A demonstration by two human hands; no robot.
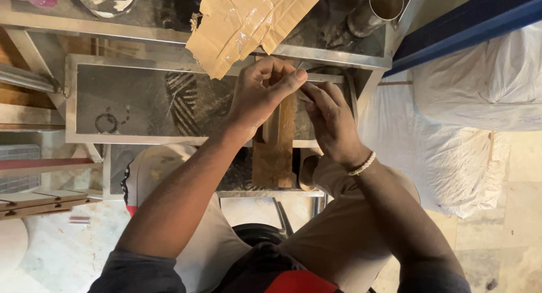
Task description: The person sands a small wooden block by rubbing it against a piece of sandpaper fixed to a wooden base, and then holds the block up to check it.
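Both hands meet over a wooden block (275, 149) that lies across the edge of a metal-framed work table (135, 103). The left hand (257, 95) is curled nearly closed, thumb pressed toward the right fingertips; the right hand (333, 120), wearing a beaded bracelet (362, 164), is pinched at the same spot. Between them sits a small thin item (305, 92), too small and too covered to identify, so I cannot tell which hand actually bears it. Risks, as judged from this position: the small item could slip from the pinch and drop through the gap beside the block to the floor, since the grip is at fingertips only; the block overhangs the table edge above the person's lap and could tip if pressed at its near end; the torn cardboard sheet (254, 22) overhangs the upper shelf just above the hands and could slide down onto them (it appears to rest loosely). A metal cup (377, 9) stands near the shelf's right edge, well apart from the hands. Count: two hands, one wooden block, one cardboard sheet, one metal cup, one bracelet, one small item.
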